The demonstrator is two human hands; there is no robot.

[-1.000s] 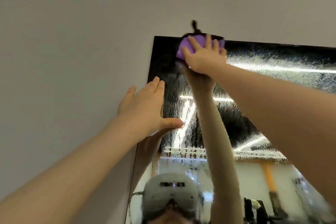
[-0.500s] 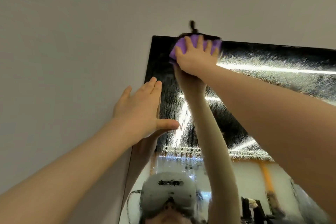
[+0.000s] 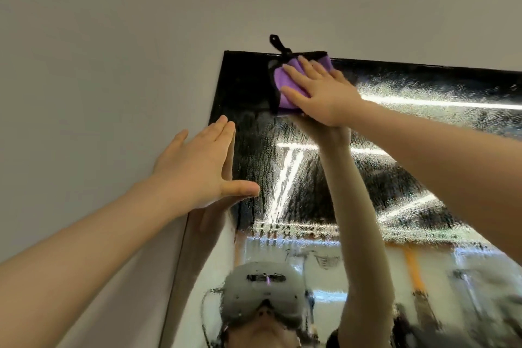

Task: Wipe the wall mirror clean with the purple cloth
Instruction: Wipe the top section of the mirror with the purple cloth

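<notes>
The purple cloth [image 3: 285,85] lies flat against the wall mirror [image 3: 395,150], near the top edge and close to the upper left corner. The right hand [image 3: 322,93] presses on the cloth with the fingers spread and stretched out; the grip is open, not closed around the cloth. A black loop [image 3: 278,44] of the cloth sticks up over the mirror's top edge onto the wall [image 3: 113,65]. The glass is wet, with many small drops and streaks. The left hand [image 3: 197,167] rests flat at the left edge of the mirror, fingers straight, holding nothing. Lower in the glass, the reflection shows the person's headset [image 3: 262,291].
</notes>
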